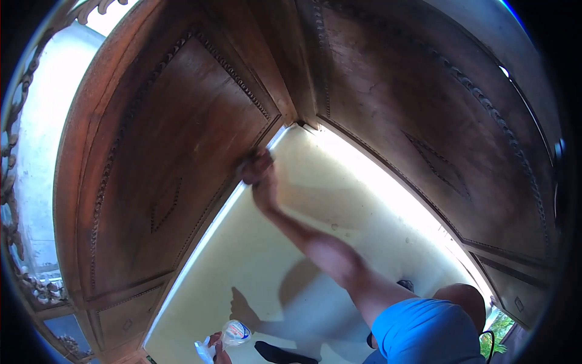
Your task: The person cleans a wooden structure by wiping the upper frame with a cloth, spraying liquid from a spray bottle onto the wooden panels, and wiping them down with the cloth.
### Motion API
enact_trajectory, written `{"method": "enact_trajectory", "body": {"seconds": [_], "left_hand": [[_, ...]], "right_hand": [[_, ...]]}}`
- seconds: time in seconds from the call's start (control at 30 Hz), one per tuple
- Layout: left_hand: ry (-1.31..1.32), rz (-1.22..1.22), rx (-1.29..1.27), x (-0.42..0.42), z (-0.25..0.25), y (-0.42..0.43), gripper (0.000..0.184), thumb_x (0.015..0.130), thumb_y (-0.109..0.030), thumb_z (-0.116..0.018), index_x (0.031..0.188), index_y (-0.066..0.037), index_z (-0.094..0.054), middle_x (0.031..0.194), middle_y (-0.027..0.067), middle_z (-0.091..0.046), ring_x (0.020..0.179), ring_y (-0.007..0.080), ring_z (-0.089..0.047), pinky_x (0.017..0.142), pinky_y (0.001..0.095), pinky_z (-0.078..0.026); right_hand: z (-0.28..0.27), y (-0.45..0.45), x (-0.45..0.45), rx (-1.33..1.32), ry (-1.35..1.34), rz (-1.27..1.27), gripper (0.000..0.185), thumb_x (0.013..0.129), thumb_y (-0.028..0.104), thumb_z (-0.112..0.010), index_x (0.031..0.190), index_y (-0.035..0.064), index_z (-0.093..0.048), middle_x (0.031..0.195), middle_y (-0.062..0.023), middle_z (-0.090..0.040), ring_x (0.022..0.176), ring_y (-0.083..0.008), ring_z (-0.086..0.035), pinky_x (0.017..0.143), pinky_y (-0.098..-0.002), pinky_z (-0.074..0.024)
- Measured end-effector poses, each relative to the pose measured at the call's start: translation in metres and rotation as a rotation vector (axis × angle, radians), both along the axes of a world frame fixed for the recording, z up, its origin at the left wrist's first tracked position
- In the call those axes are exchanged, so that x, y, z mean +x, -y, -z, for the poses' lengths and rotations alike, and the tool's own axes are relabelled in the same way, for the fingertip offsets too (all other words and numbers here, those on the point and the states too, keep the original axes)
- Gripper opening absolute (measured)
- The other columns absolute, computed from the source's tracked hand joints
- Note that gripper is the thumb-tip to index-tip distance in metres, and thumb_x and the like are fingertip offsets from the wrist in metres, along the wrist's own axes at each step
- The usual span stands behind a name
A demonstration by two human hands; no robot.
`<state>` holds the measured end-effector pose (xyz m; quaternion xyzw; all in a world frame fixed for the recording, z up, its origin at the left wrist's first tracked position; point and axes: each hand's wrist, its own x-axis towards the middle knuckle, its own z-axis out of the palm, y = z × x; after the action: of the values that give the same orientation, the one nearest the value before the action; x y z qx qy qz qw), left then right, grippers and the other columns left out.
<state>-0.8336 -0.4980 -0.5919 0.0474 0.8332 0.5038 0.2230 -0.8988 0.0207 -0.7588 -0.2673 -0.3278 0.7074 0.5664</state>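
Observation:
My right arm, in a blue sleeve (418,330), reaches up and left across the pale floor. My right hand (259,168) is curled closed at the lower edge of the left carved wooden panel (188,145). It is dark and a little blurred, so anything inside the fingers is hidden. At the bottom of the view, my left hand (222,353) is partly cut off, its fingers closed around a crumpled white piece (205,350), like thin plastic or cloth. Right beside those fingers is a clear round tub (235,332) with a blue, white and red label.
A second dark carved panel (418,115) meets the left one at a corner. Shadows fall on the smooth pale floor (303,200). Near the bottom lie a black elongated thing (282,353) and a small dark object (405,284). Green leaves (500,327) show at lower right.

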Motion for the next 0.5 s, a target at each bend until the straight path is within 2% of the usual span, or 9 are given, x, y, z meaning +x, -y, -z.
{"method": "enact_trajectory", "body": {"seconds": [0.03,0.07,0.1,0.17,0.2,0.27,0.33,0.4,0.5], "left_hand": [[0.003,0.001,-0.004,0.003,0.0,-0.001,0.023,0.098,-0.006,-0.061,0.121,-0.002,-0.06,0.11,0.012,-0.068,0.1,0.0227,-0.068,0.095,0.038,-0.051],[0.006,0.002,-0.005,0.006,0.001,-0.003,0.023,0.098,-0.006,-0.061,0.121,-0.002,-0.06,0.11,0.012,-0.068,0.1,0.0227,-0.068,0.095,0.038,-0.051],[0.008,0.004,-0.008,0.008,0.002,-0.004,0.023,0.098,-0.006,-0.061,0.121,-0.002,-0.06,0.11,0.0121,-0.068,0.1,0.0228,-0.068,0.095,0.0381,-0.051],[0.009,0.007,-0.022,0.011,-0.002,-0.002,0.023,0.098,-0.006,-0.061,0.12,-0.002,-0.06,0.11,0.0121,-0.068,0.1,0.0229,-0.068,0.095,0.0381,-0.051],[0.007,0.007,-0.026,0.013,-0.003,-0.002,0.023,0.098,-0.007,-0.061,0.12,-0.002,-0.061,0.11,0.0121,-0.068,0.1,0.023,-0.068,0.095,0.0381,-0.051],[-0.007,0.006,-0.03,0.013,-0.006,-0.002,0.022,0.098,-0.007,-0.062,0.12,-0.002,-0.061,0.11,0.0122,-0.068,0.099,0.0232,-0.068,0.094,0.0381,-0.052],[-0.026,0.017,-0.031,0.006,-0.009,-0.004,0.022,0.098,-0.007,-0.062,0.12,-0.002,-0.061,0.11,0.0123,-0.069,0.099,0.0233,-0.068,0.094,0.0382,-0.052],[-0.036,0.035,-0.036,-0.002,-0.012,-0.006,0.022,0.098,-0.008,-0.062,0.12,-0.002,-0.061,0.11,0.0123,-0.069,0.099,0.0234,-0.069,0.094,0.0382,-0.052],[-0.036,0.052,-0.034,-0.005,-0.006,-0.01,0.022,0.098,-0.008,-0.062,0.119,-0.002,-0.062,0.109,0.0124,-0.069,0.099,0.0236,-0.069,0.093,0.0383,-0.052]], "right_hand": [[-0.018,0.02,0.004,-0.172,-0.711,-0.293,0.038,0.107,0.041,-0.05,0.133,0.0131,-0.047,0.11,0.0002,-0.052,0.094,-0.0126,-0.056,0.082,-0.0307,-0.0491],[-0.003,0.042,0.001,-0.158,-0.853,-0.516,0.033,0.108,0.038,-0.049,0.128,0.0129,-0.047,0.1,-0.0001,-0.05,0.083,-0.0132,-0.053,0.075,-0.0291,-0.0471],[-0.044,0.063,0.011,-0.441,-0.494,-0.427,0.02,0.106,0.022,-0.053,0.121,0.0116,-0.047,0.089,-0.0002,-0.048,0.078,-0.0141,-0.054,0.069,-0.0302,-0.047],[-0.025,0.088,0.004,0.464,0.528,0.012,0.03,0.104,0.036,-0.057,0.118,0.0117,-0.049,0.083,-0.0094,-0.055,0.072,-0.0242,-0.062,0.065,-0.0339,-0.0529],[-0.028,0.085,0.007,0.464,0.525,0.008,0.03,0.104,0.036,-0.057,0.118,0.0117,-0.049,0.083,-0.0094,-0.055,0.072,-0.0242,-0.062,0.065,-0.0339,-0.0529],[-0.039,0.07,0.018,-0.249,-0.61,-0.664,0.026,0.101,0.023,-0.058,0.123,0.0112,-0.048,0.086,-0.0152,-0.062,0.08,-0.0309,-0.068,0.072,-0.0371,-0.0559],[-0.045,0.046,0.05,0.196,0.55,-0.384,0.03,0.099,0.017,-0.059,0.125,0.0102,-0.048,0.094,-0.0173,-0.067,0.089,-0.0323,-0.071,0.075,-0.0386,-0.0568],[-0.046,0.001,0.075,0.148,0.558,-0.256,0.03,0.093,0.01,-0.064,0.12,0.0086,-0.05,0.099,-0.0158,-0.07,0.096,-0.0288,-0.073,0.077,-0.0382,-0.0571],[-0.062,-0.08,0.093,0.458,0.668,0.142,0.082,0.085,-0.007,-0.06,0.159,0.0044,-0.027,0.133,-0.0273,-0.06,0.12,-0.0438,-0.062,0.101,-0.0481,-0.0515]]}}
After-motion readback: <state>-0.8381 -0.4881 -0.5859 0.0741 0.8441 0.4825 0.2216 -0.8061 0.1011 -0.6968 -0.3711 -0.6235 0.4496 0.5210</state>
